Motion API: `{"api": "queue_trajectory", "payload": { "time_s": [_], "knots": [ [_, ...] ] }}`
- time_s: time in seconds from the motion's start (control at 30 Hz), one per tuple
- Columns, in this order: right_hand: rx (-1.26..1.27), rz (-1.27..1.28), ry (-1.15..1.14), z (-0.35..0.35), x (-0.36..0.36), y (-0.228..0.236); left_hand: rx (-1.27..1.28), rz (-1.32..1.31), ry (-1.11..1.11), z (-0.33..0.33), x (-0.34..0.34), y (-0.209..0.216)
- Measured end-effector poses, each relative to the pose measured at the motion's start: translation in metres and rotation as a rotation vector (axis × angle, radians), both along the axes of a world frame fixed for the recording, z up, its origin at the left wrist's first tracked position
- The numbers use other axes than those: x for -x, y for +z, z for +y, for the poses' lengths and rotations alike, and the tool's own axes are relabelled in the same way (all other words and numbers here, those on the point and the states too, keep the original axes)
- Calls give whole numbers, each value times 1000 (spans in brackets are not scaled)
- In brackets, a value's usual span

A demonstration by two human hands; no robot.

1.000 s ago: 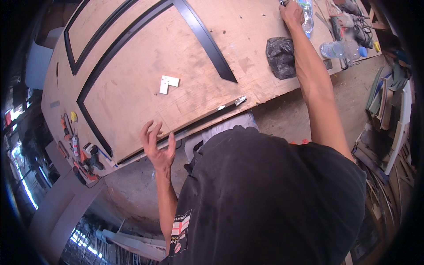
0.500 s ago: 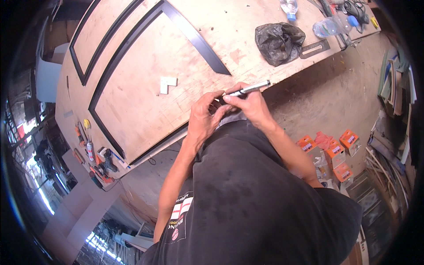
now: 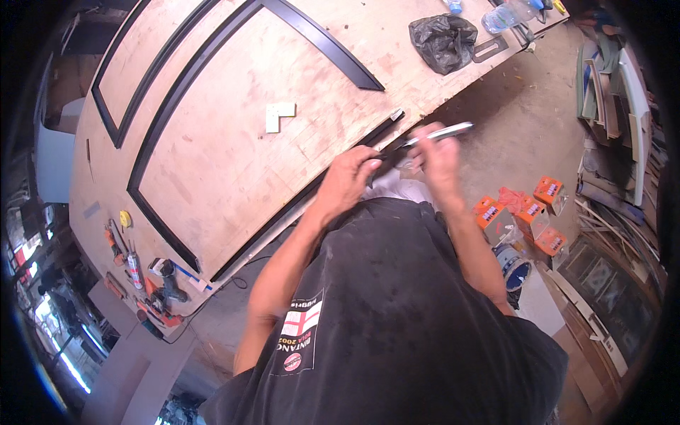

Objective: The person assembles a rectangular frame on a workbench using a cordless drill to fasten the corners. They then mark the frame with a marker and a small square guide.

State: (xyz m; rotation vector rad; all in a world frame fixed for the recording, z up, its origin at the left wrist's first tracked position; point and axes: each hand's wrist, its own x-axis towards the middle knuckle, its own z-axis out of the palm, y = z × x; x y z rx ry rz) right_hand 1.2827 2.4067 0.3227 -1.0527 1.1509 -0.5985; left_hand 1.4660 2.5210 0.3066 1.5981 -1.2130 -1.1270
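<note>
My right hand (image 3: 437, 157) is closed on a silver marker pen (image 3: 457, 129), held just off the table's front edge and smeared by motion. To its left, my left hand (image 3: 348, 177) has its fingers pinched together around something small and dark that I cannot make out. Beneath the left hand a long black strip (image 3: 287, 225) lies along the table's near edge. Farther in, a white L-shaped corner piece (image 3: 273, 119) rests flat. Around that piece runs a black three-sided frame (image 3: 164, 113), its far arm ending in a slanted cut.
A second black frame (image 3: 134, 106) lies to the left. Tools, including a cordless drill (image 3: 170, 280) and a sealant tube (image 3: 134, 269), sit at the left corner. A black plastic bag (image 3: 444, 44) and bottles (image 3: 506, 18) occupy the far right. Orange boxes (image 3: 528, 212) stand on the floor.
My hands, close together before, have drawn apart. The right hand has moved to the right with the marker pen. More of the black strip at the near edge now shows.
</note>
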Motion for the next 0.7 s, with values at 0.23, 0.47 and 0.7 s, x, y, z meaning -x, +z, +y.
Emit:
{"api": "queue_trajectory", "payload": {
  "time_s": [0.23,0.47,0.7],
  "knots": [
    [188,-158,-319,-72,56,-29,-5,-336,336,26,-86,-76],
    [-114,-241,-295,-29,11,-100,-85,-562,193,11,-81,-82],
    [15,-92,-351,-41,-3,-129,-170,-653,174,14,-51,-55]
  ]
}}
